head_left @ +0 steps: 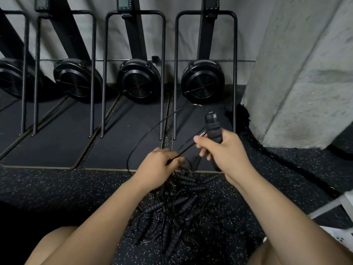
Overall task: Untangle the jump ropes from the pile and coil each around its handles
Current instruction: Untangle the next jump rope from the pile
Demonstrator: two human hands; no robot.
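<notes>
Along the wall at the far left, a row of upright machines with round black fan housings (pixel 77 80) stands inside tall bent-tube frames, each on a dark mat (pixel 47 142) laid over the speckled rubber floor (pixel 57 188). The person's bare left forearm reaches in from the bottom edge. The left hand (pixel 159 161) is held just above the floor, its fingers (pixel 176 160) pressed together and pinching a thin black cord (pixel 186 148). From that pinch the cord runs straight up and to the right to the other hand, and a further length of it sweeps out in a wide loop over the mats. Below and between the two forearms, the pile of jump ropes (pixel 177 205) lies on the floor, a tangle of ribbed black handles and thin wire loops. Right of the pinch, a black handle (pixel 212 127) stands nearly upright, well above the pile, with the right hand (pixel 227 152) gripping its lower part and the fingers curled round it. At the far right a rough grey concrete pillar (pixel 298 73) rises from the floor.
</notes>
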